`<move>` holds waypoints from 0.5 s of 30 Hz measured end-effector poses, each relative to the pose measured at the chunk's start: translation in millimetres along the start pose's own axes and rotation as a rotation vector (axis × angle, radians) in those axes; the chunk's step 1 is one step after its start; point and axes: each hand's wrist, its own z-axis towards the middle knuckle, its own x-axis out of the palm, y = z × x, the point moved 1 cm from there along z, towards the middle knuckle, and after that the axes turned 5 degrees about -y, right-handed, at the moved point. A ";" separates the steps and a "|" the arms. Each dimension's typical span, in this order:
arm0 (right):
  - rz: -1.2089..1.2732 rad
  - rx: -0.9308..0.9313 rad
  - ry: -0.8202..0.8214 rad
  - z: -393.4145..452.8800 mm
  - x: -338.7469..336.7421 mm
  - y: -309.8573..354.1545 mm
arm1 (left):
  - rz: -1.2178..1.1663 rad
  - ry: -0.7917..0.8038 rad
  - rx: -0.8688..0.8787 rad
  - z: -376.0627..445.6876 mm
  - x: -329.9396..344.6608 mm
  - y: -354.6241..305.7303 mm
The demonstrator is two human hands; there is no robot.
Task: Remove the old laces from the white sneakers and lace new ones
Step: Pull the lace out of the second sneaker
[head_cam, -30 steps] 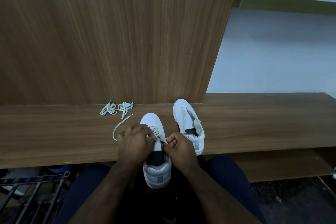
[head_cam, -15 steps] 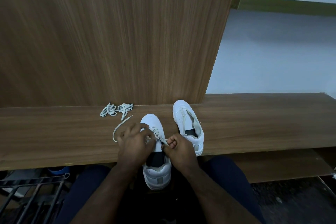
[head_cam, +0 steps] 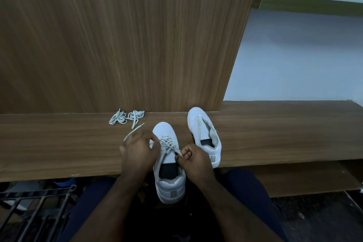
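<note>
Two white sneakers stand on a wooden ledge (head_cam: 59, 149). The near sneaker (head_cam: 169, 173) hangs half over the ledge's front edge, between my knees. Its pale lace (head_cam: 168, 143) crosses the upper eyelets. My left hand (head_cam: 138, 153) grips the lace on the shoe's left side; a loose lace end trails out past its knuckles. My right hand (head_cam: 193, 160) pinches the other lace end at the shoe's right side. The second sneaker (head_cam: 204, 133) stands to the right, a loose lace across its open tongue. A bundle of spare laces (head_cam: 125, 117) lies at the back left.
A tall wooden panel (head_cam: 117, 35) rises right behind the ledge. To the right of the panel is a pale wall (head_cam: 304, 55). A dark metal rack (head_cam: 33, 210) stands low at the left beside my leg. A lower wooden board (head_cam: 304, 179) sits under the ledge's right part.
Both hands stay at the near sneaker's laces with only small finger shifts. The view has drifted slightly; the shoes and the spare laces have not moved.
</note>
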 end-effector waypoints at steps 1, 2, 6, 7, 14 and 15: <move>0.002 -0.001 0.001 0.1 0.5 0.3 | -0.074 -0.035 -0.122 4.5 -5.4 4.1; 0.004 -0.001 0.003 0.4 1.1 0.5 | -0.142 -0.078 -0.215 8.0 -9.6 8.1; 0.009 -0.003 0.000 0.2 1.4 -0.1 | -0.219 -0.201 -0.341 13.8 -18.9 18.3; 0.005 -0.002 -0.002 -0.1 0.9 -0.5 | -0.239 -0.199 -0.323 14.6 -17.4 18.6; -0.008 -0.006 0.001 1.0 1.3 -0.9 | 0.010 0.181 0.241 -11.3 23.4 -2.3; -0.008 -0.005 0.001 1.1 1.2 -1.5 | 0.048 0.163 0.250 -12.0 24.6 -4.2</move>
